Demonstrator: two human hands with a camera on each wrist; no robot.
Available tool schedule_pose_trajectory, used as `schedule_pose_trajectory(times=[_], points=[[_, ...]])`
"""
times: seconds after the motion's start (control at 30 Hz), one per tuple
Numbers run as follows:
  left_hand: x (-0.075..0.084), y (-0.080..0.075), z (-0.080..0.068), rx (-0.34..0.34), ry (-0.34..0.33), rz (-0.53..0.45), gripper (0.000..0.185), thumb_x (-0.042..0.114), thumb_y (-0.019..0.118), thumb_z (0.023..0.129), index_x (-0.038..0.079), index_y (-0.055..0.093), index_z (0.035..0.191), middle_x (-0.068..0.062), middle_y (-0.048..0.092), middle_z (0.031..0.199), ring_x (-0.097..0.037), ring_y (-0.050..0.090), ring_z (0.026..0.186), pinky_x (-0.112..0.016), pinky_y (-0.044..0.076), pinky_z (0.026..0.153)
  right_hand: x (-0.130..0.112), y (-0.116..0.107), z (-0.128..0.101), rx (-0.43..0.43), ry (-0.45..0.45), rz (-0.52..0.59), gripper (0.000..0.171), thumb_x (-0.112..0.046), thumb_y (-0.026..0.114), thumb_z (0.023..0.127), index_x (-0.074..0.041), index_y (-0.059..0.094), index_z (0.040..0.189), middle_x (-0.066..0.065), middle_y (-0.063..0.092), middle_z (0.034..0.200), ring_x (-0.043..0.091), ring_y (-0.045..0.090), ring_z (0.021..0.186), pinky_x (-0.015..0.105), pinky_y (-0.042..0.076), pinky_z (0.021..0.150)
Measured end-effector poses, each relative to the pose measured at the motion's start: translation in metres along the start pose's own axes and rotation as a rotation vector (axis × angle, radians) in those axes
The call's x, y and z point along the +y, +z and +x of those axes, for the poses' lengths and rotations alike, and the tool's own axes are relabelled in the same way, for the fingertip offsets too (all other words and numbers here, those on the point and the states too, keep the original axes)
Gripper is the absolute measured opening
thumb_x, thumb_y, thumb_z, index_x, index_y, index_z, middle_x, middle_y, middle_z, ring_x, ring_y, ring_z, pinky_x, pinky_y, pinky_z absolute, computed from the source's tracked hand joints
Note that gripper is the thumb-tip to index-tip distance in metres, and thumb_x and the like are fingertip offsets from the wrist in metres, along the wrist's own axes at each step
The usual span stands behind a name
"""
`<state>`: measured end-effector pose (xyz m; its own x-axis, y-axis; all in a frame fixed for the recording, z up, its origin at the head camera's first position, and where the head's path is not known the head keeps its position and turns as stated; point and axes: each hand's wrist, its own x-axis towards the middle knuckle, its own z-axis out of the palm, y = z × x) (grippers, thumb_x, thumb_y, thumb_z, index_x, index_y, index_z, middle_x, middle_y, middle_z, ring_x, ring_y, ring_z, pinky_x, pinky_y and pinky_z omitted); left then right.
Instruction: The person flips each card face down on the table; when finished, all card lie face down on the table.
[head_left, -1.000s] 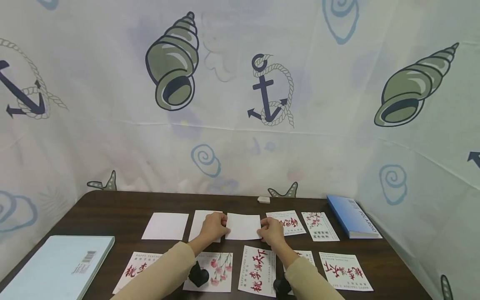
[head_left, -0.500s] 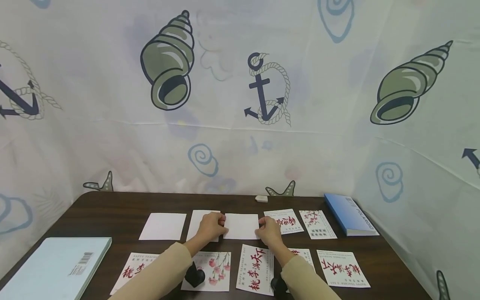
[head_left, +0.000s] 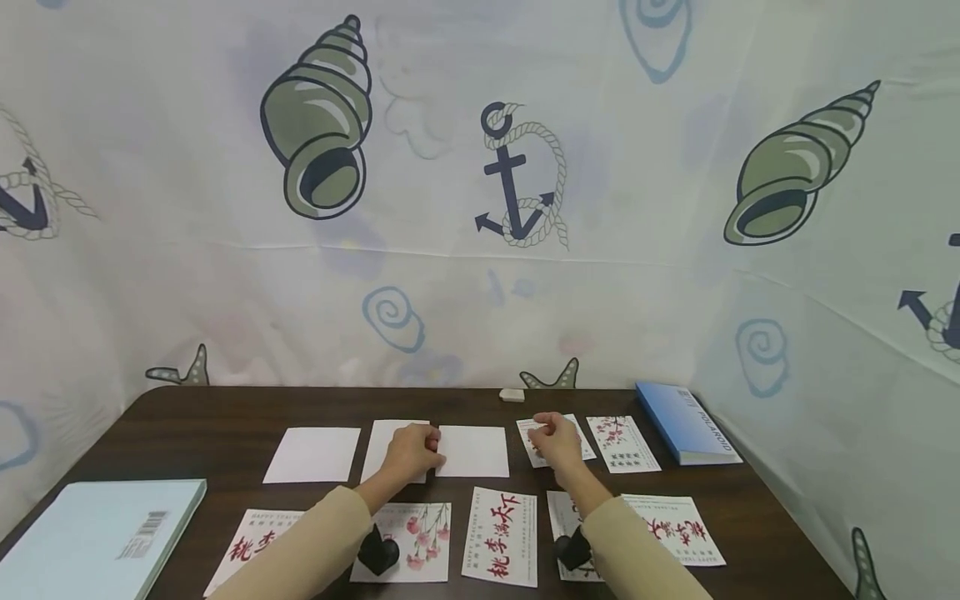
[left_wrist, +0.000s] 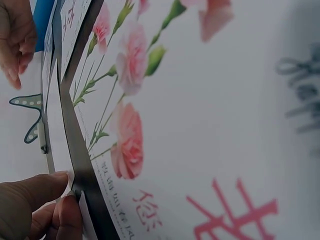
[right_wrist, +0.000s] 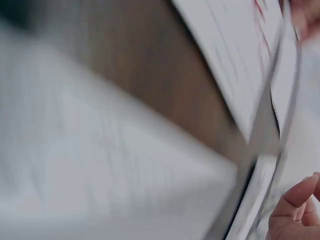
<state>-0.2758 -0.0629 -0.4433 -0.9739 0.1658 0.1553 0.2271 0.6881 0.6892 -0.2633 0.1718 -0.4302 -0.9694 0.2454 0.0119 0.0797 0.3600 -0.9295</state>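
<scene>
Blank white card (head_left: 472, 452) lies flat in the back row, its left edge pinched between the thumb and fingers of my left hand (head_left: 411, 454). Another blank card (head_left: 381, 437) is partly covered by that same hand. In the left wrist view the left hand (left_wrist: 37, 210) meets a white edge. Over a card with red writing (head_left: 538, 457), my right hand (head_left: 558, 442) hovers with loosely bent fingers and holds nothing. The right wrist view has this right hand (right_wrist: 297, 212) at its lower corner, free of any card.
A blank card (head_left: 311, 455) and a blossom card (head_left: 624, 444) end the back row. Nearer lie a carnation card (head_left: 420, 546) and several lettered cards (head_left: 498, 537). A pale book (head_left: 97, 533) is left, a blue book (head_left: 686, 421) right, and a small white block (head_left: 512, 395) behind.
My right hand has let go of the blank card's right edge and moved right, over the red-lettered card. My left hand keeps its place at the blank card. The view has turned slightly right.
</scene>
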Motion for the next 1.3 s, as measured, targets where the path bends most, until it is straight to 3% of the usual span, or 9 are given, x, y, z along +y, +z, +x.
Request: schedule_pose_trajectory(times=[0.07,0.17,0.33,0.53,0.93,1.03,1.13,1.3], points=[[0.0,-0.002,0.001,0.002,0.001,0.007,0.026,0.004,0.078,0.069,-0.003,0.067,0.092,-0.005,0.062,0.075,-0.015,0.052,0.069,-0.031,0.046,0.065,0.002,-0.015,0.01,0.03,0.034,0.068,0.03,0.003,0.06,0.085,0.011,0.055,0.114,0.005,0.053,0.077,0.011,0.053,0.062,0.024,0.049,0.058],[0.001,-0.002,0.001,0.005,0.01,0.018,0.025,0.004,0.078,0.069,-0.003,0.067,0.09,-0.005,0.062,0.075,-0.015,0.052,0.069,-0.032,0.047,0.066,0.01,-0.036,0.025,0.061,0.063,0.077,0.03,0.003,0.059,0.086,0.011,0.054,0.115,0.005,0.052,0.077,0.011,0.052,0.065,0.026,0.049,0.062],[0.001,0.0,0.0,-0.003,0.018,0.022,0.026,0.004,0.079,0.069,-0.003,0.066,0.091,-0.005,0.061,0.075,-0.015,0.052,0.068,-0.032,0.047,0.065,0.023,-0.056,0.04,0.03,0.092,-0.09,0.033,0.001,0.061,0.084,0.011,0.054,0.115,0.009,0.054,0.082,0.011,0.051,0.064,0.023,0.046,0.06],[-0.001,0.002,-0.003,-0.01,0.021,0.023,0.028,0.004,0.079,0.07,-0.004,0.067,0.094,-0.004,0.06,0.076,-0.014,0.051,0.068,-0.029,0.045,0.063,0.029,-0.064,0.052,-0.027,0.081,-0.273,0.035,0.0,0.067,0.079,0.009,0.057,0.112,0.013,0.056,0.085,0.017,0.052,0.072,0.024,0.044,0.06],[0.003,-0.001,0.002,-0.021,0.042,0.03,0.025,0.003,0.077,0.07,-0.003,0.067,0.092,-0.004,0.061,0.075,-0.012,0.051,0.067,-0.028,0.045,0.061,0.046,-0.064,0.073,-0.061,0.037,-0.335,0.034,0.002,0.071,0.076,0.006,0.058,0.107,0.004,0.052,0.066,0.011,0.048,0.056,0.022,0.039,0.052],[0.006,-0.002,0.006,-0.017,0.014,-0.033,0.023,0.002,0.074,0.074,-0.005,0.067,0.095,-0.004,0.06,0.075,-0.012,0.054,0.065,-0.026,0.049,0.058,0.047,-0.064,0.074,-0.063,0.01,-0.337,0.033,0.003,0.072,0.074,0.005,0.056,0.103,0.003,0.05,0.063,0.011,0.047,0.052,0.022,0.038,0.05],[0.014,-0.001,0.012,-0.029,-0.025,-0.164,0.024,-0.001,0.069,0.079,-0.007,0.065,0.101,-0.007,0.06,0.078,-0.013,0.058,0.065,-0.026,0.053,0.057,0.045,-0.064,0.073,-0.064,-0.005,-0.326,0.034,0.004,0.071,0.073,0.004,0.051,0.101,0.004,0.048,0.063,0.012,0.046,0.052,0.022,0.038,0.05],[0.035,0.015,0.025,-0.117,-0.07,-0.347,0.027,0.0,0.065,0.084,-0.009,0.061,0.109,-0.011,0.062,0.085,-0.02,0.064,0.074,-0.029,0.056,0.061,0.045,-0.065,0.07,-0.063,0.005,-0.284,0.035,0.006,0.069,0.076,0.002,0.046,0.102,0.008,0.046,0.076,0.015,0.048,0.061,0.022,0.042,0.051]])
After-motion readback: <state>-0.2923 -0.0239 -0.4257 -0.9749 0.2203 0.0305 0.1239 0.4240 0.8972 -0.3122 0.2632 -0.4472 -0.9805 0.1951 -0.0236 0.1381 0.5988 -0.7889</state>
